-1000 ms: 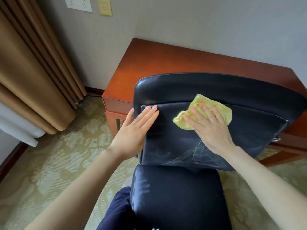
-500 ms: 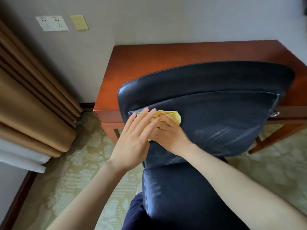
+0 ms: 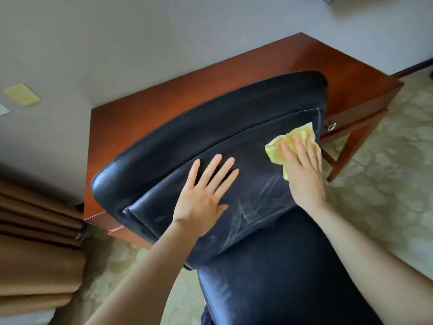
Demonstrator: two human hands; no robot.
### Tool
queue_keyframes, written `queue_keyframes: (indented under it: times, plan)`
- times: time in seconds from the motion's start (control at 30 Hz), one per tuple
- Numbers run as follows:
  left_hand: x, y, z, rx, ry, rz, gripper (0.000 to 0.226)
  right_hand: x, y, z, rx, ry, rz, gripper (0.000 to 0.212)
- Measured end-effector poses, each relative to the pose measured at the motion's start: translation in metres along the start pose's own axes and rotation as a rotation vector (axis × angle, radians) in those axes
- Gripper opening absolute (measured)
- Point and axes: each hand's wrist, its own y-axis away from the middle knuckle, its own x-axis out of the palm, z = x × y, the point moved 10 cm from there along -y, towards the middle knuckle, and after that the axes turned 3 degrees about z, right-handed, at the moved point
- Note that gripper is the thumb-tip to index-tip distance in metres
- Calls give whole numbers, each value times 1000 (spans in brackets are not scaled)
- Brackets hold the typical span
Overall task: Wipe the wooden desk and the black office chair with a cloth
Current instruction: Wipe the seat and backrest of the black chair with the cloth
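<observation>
Black padded leather office chair (image 3: 234,141), viewed from above, backrest facing the camera, drawn up just in front of the reddish-brown wooden desk (image 3: 351,73) against the grey wall (image 3: 164,31). Right hand (image 3: 302,170) laid flat, fingers straight and close together, pressing a crumpled yellow cloth (image 3: 281,148) against the backrest near its right edge; cloth pinned beneath the fingers, not gripped in a fist (presumably to spread pressure over a broad wiping patch). Left hand (image 3: 206,193) spread wide, palm down on the middle of the backrest, holding nothing; judged to brace the backrest against the push of the wiping hand. Pale streaks (image 3: 255,205) on the leather between the two hands, likely wipe marks. Seat cushion (image 3: 281,277) below, with fainter smears. Brown curtain (image 3: 35,231) at left over patterned pale-green carpet (image 3: 386,184); yellow wall plate (image 3: 22,94) above it. No brand, label or legible writing visible on any surface.
</observation>
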Motion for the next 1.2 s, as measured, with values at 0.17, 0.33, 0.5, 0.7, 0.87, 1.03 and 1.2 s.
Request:
queue_keyframes:
  times: [0.17,0.33,0.5,0.7,0.87,1.03,1.2]
  plan:
    - [-7,-2,2,9,87,-59,89,16,6,-73,749,-696,-131,50]
    - [-4,-4,2,30,59,-31,104,19,4,-13,749,-744,-254,50]
    - [-4,-6,3,38,18,-18,107,37,29,84,476,-725,-159,45]
    - [0,-4,1,42,-44,33,106,35,54,109,74,-232,-84,43]
    - [-3,-5,1,38,-12,7,108,21,36,91,-166,93,-145,47]
    - [-5,-7,0,46,13,-14,112,24,28,87,-247,112,-165,69]
    - [-7,-9,1,38,64,-24,114,18,17,51,-15,46,-213,76]
